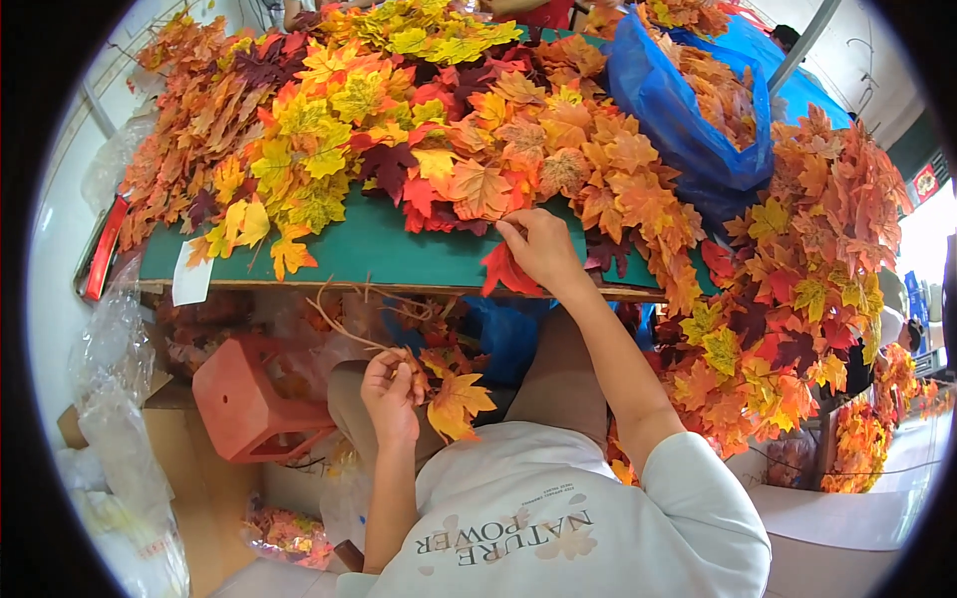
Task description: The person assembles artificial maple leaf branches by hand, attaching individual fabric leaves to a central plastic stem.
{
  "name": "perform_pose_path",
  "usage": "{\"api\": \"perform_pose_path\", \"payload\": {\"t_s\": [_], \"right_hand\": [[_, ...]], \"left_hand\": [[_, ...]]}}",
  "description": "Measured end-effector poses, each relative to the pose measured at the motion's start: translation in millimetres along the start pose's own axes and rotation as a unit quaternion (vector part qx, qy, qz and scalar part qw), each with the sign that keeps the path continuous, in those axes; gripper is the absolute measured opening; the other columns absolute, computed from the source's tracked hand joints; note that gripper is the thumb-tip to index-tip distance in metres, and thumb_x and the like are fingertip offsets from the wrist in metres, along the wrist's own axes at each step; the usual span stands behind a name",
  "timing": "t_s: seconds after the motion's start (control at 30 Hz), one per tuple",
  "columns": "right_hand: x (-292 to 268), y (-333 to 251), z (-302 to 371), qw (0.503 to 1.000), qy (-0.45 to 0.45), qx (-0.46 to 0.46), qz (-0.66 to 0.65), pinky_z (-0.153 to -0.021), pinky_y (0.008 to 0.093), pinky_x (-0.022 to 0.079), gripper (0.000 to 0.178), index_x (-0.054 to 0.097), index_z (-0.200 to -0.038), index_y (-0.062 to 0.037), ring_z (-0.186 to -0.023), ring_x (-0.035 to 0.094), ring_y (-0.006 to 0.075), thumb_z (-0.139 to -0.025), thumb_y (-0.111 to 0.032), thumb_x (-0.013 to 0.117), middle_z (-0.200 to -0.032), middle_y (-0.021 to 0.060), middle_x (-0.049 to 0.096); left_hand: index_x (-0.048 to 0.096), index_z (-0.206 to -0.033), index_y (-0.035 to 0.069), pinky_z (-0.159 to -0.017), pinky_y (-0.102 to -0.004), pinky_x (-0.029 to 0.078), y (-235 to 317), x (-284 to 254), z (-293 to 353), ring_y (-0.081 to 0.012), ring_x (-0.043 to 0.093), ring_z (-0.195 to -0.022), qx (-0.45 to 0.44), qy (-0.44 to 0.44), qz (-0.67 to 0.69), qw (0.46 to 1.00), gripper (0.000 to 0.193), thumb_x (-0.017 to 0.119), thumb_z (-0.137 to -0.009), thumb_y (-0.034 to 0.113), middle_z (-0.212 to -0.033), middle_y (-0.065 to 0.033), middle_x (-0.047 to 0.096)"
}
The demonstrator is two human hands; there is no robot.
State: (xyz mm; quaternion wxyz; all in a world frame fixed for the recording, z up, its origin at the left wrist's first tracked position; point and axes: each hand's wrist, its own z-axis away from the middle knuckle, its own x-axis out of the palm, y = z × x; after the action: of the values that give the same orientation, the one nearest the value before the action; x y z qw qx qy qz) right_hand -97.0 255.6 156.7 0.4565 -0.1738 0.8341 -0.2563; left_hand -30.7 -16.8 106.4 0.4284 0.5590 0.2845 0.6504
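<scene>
My left hand (392,391), low in front of my lap, is closed around a thin brown vine (344,329). Artificial orange leaves hang from that vine, among them a yellow-orange maple leaf (460,404) beside my fingers. At the front edge of the leaf pile, my right hand (543,247) pinches the lower end of an orange artificial maple leaf (478,189). A red leaf (508,271) lies just under the right hand, at the table's edge. The tips of the right fingers are partly hidden.
Heaped yellow, orange and dark red leaves (329,130) cover most of the green table (399,249). A blue plastic bag (688,130) of leaves stands at the right, next to a hanging leaf bunch (797,289). Below left are a red stool (234,399) and clear plastic (110,399).
</scene>
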Motion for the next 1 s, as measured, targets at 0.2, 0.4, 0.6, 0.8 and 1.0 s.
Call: {"api": "perform_pose_path", "payload": {"t_s": [0.2,0.4,0.6,0.8,1.0], "right_hand": [[-1,11,2,0.907,-0.022,0.211,-0.364,-0.059,0.0254,0.051,0.016,0.065,-0.092,0.0033,-0.069,0.064,0.0178,-0.086,-0.010,0.058,-0.078,0.0098,0.065],[-1,15,40,0.465,-0.063,0.351,-0.811,-0.077,0.0310,0.054,0.027,0.052,-0.113,0.0042,-0.088,0.062,0.0198,-0.089,-0.009,0.054,-0.094,0.0118,0.061],[32,-66,97,0.689,-0.125,0.374,-0.608,-0.058,0.0186,0.052,0.012,0.063,-0.093,0.0009,-0.072,0.062,0.0108,-0.084,-0.007,0.064,-0.086,0.0063,0.064],[46,-89,119,0.649,-0.169,0.382,-0.637,-0.062,0.0201,0.052,0.016,0.064,-0.096,0.0028,-0.070,0.062,0.0110,-0.083,-0.006,0.065,-0.081,0.0077,0.065],[50,-89,125,0.623,-0.134,0.383,-0.668,-0.063,0.0209,0.053,0.017,0.063,-0.098,0.0037,-0.070,0.061,0.0115,-0.085,-0.007,0.063,-0.083,0.0082,0.064]], "left_hand": [[0.054,-0.097,0.002,-0.043,-0.0198,0.037,1,3,8,-0.0099,0.050,-0.052,-0.009,-0.017,0.014,1.000,0.011,0.053,-0.087,0.000,-0.076,-0.0036,0.054],[0.055,-0.100,0.001,-0.044,-0.0205,0.037,-1,11,11,-0.0099,0.051,-0.053,-0.009,-0.048,0.033,0.998,0.013,0.055,-0.087,0.001,-0.077,-0.0043,0.056],[0.052,-0.106,-0.001,-0.045,-0.0207,0.039,4,24,20,-0.0095,0.051,-0.053,0.033,-0.053,-0.014,0.998,0.019,0.054,-0.087,0.000,-0.080,-0.0060,0.055],[0.047,-0.109,0.002,-0.043,-0.0186,0.040,5,22,20,-0.0087,0.052,-0.053,0.040,-0.061,0.045,0.996,0.024,0.054,-0.086,0.001,-0.079,-0.0057,0.058],[0.045,-0.110,0.003,-0.042,-0.0183,0.039,3,21,21,-0.0088,0.052,-0.052,0.030,-0.090,0.051,0.994,0.026,0.054,-0.086,0.001,-0.079,-0.0060,0.059]]}}
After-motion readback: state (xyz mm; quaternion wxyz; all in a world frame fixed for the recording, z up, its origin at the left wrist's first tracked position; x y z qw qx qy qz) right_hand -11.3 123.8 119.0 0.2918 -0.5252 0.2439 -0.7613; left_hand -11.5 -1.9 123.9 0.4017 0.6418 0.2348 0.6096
